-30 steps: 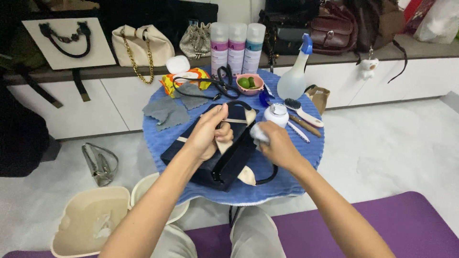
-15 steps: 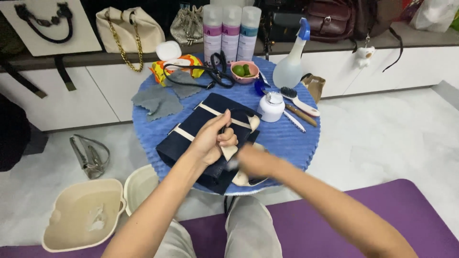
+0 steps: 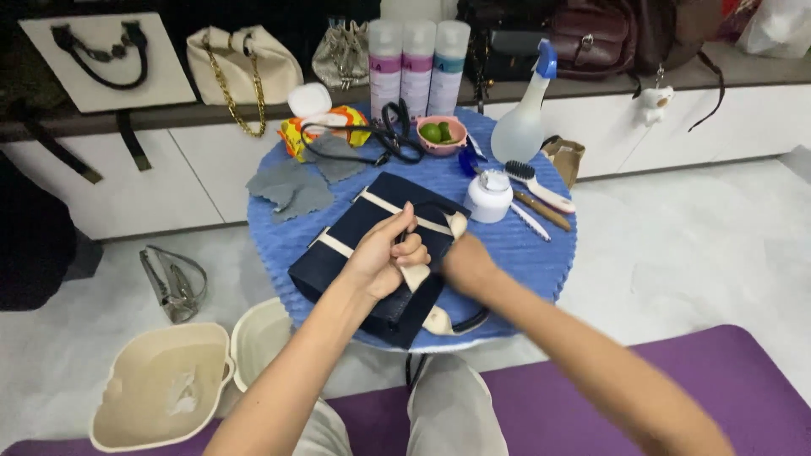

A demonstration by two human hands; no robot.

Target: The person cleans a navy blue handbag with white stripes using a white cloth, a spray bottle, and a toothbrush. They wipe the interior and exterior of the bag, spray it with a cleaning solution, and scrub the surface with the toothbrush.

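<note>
A navy bag (image 3: pixel 359 245) with cream straps lies on a round blue table (image 3: pixel 524 245). My left hand (image 3: pixel 384 253) is closed on the bag's cream strap at the open top and holds it up. My right hand (image 3: pixel 463 263) reaches into the bag's opening from the right. Its fingers are hidden inside, so what it holds does not show. A dark handle loop (image 3: pixel 473 323) hangs over the near table edge.
Behind the bag are a white jar (image 3: pixel 488 196), a brush (image 3: pixel 541 184), a spray bottle (image 3: pixel 522 127), a pink bowl (image 3: pixel 442 135), scissors (image 3: pixel 395 135) and grey cloths (image 3: pixel 291 190). Two beige basins (image 3: pixel 160 388) stand on the floor at left. Handbags line the back shelf.
My right hand, which held something small and white above the bag a second ago, has gone down into the bag's opening. My left hand has stayed on the strap.
</note>
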